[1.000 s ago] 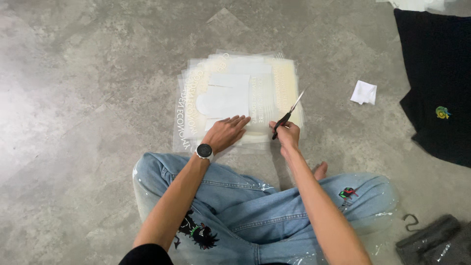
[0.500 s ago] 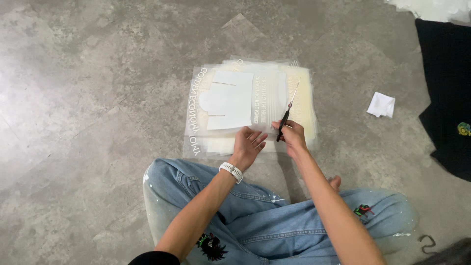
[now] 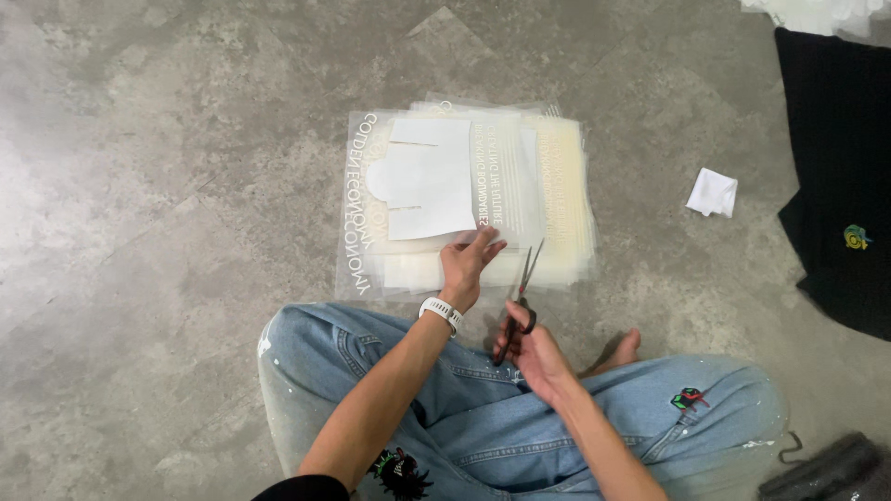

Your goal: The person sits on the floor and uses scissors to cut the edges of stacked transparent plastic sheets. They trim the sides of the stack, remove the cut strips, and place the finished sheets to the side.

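A stack of clear film sheets (image 3: 557,176) with white lettering lies on the grey floor in front of my crossed legs. On top rests a white cut-out paper shape (image 3: 429,178). My left hand (image 3: 467,264), with a white watch on its wrist, presses flat on the near edge of the stack. My right hand (image 3: 535,355) grips a pair of black-handled scissors (image 3: 522,299) by the handles. The blades point away from me, and their tips reach the near edge of the sheets. I cannot tell whether the blades are touching the film.
A small white folded scrap (image 3: 713,192) lies to the right of the stack. A black garment (image 3: 840,148) with a small coloured patch spreads along the right edge. A dark bag (image 3: 826,471) sits at the bottom right corner. My jeans-clad legs (image 3: 520,427) fill the foreground.
My right hand has drawn the scissors back toward me, from over the sheets to their near edge. My left hand stays pressed on the stack.
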